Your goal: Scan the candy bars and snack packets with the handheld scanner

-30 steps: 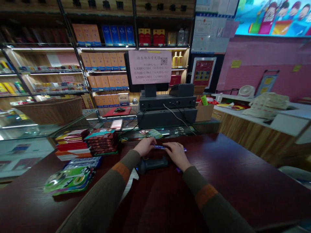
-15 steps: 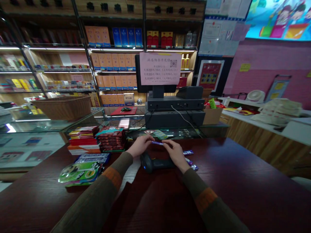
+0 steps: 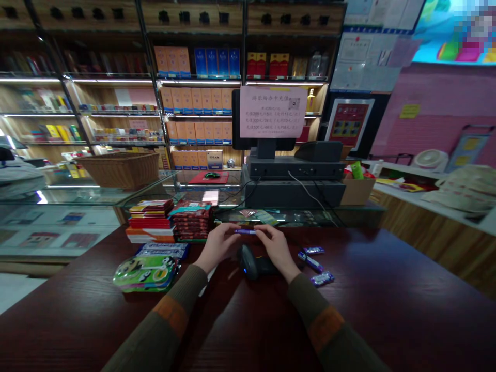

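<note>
Observation: the left hand (image 3: 217,246) and the right hand (image 3: 274,249) meet at centre frame, just above the dark desk (image 3: 391,310). Between them is a purple stick pack (image 3: 245,232), held level, one end in each grip. Each grip is a thumb-and-fingertip pinch closed on an end of the pack; the other fingers are loosely curled.

Directly below the pack, a handheld scanner (image 3: 251,262) lies on the desk, partly under the right wrist. Its window shows a faint blue light. Whether the wrist touches it cannot be told.

Right of centre, three loose purple packs (image 3: 313,260) lie apart from one another on the desk. Left of centre stand two stacks of red packets (image 3: 170,221), with green packets (image 3: 144,272) in front of them. The till (image 3: 294,175) is behind, upper centre.

Assessment: the pinch is best kept at the very ends, so that no finger covers the printed face. The pack should be held flat and untwisted, its coded side turned down to the scanner window. Which side carries the code cannot be read here. The sleeves should clear the loose packs.
</note>
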{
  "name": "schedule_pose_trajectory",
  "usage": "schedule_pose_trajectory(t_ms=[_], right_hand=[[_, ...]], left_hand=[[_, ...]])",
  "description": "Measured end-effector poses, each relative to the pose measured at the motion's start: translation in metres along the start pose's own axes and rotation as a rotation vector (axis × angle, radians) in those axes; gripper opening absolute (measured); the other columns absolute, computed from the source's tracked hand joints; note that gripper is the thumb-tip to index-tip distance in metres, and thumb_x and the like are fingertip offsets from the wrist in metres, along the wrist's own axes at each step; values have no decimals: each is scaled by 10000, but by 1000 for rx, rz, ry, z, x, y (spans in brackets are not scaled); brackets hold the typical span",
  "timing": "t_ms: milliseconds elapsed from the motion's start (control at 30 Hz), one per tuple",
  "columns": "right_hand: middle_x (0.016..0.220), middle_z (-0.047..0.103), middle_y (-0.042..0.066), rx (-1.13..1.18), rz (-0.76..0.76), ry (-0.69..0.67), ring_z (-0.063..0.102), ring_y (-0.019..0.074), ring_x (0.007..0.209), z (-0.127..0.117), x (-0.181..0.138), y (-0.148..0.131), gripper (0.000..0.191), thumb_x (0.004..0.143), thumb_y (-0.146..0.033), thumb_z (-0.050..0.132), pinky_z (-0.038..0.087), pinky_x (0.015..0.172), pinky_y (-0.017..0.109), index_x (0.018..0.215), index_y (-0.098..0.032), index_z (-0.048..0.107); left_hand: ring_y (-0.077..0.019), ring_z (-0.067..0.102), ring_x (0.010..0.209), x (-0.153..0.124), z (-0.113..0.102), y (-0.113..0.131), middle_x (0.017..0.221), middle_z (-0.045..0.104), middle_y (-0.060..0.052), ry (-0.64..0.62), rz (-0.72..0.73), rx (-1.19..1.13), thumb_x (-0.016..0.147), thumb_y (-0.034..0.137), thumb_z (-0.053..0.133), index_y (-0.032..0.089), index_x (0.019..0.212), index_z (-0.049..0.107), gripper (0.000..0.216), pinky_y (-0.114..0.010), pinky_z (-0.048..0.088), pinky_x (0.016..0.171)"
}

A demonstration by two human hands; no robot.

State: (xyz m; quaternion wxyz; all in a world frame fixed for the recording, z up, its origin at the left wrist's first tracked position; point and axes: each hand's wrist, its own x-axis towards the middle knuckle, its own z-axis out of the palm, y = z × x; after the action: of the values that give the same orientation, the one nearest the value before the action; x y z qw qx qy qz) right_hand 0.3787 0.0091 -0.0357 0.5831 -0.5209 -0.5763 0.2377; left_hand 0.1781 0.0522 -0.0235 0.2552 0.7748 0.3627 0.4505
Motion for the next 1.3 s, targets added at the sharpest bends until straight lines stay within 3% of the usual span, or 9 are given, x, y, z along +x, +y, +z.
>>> schedule_pose_trajectory(t_ms=[200, 500, 667, 1133, 1300], right_hand=[[1056, 764, 29, -5, -28, -72, 692, 226, 1008, 13, 1, -3, 225, 852, -379, 632, 497, 950, 363, 986, -241, 748], [1041, 769, 29, -44, -12, -103, 696, 227, 1006, 17, -2, -1, 220, 858, -384, 633, 498, 942, 364, 988, -247, 744], [1085, 768, 27, -49, -13, -134, 699, 224, 1042, 17, 0, 2, 259, 891, -394, 597, 510, 952, 364, 1064, -259, 735], [1167, 735, 55, -421, -67, -135, 663, 242, 1105, -38, -1, 24, 338, 960, -411, 481, 463, 1029, 424, 1185, -270, 690], [1197, 724, 58, -473, -108, -297, 635, 246, 1149, -52, -8, 20, 371, 966, -440, 500, 451, 1034, 442, 1261, -276, 653]], left_hand=[[-194, 681, 947, -12, -9, -7, 998, 739, -32, 95, 2, 2, 859, 324, 631, 220, 974, 710, 174, -327, 527, 894], [-167, 677, 893, -25, -13, -15, 967, 735, 10, -11, -45, -26, 850, 321, 642, 233, 1003, 681, 181, -274, 521, 844], [-170, 679, 880, -26, -12, -26, 936, 736, 11, 34, -67, 3, 889, 362, 592, 239, 981, 687, 181, -275, 515, 826], [-207, 694, 954, -29, -17, -39, 1012, 759, -12, 150, -154, 68, 846, 425, 601, 246, 995, 703, 254, -334, 510, 903], [-218, 687, 1003, -29, -20, -42, 1044, 760, -25, 190, -128, 82, 838, 409, 606, 241, 982, 707, 243, -358, 497, 969]])
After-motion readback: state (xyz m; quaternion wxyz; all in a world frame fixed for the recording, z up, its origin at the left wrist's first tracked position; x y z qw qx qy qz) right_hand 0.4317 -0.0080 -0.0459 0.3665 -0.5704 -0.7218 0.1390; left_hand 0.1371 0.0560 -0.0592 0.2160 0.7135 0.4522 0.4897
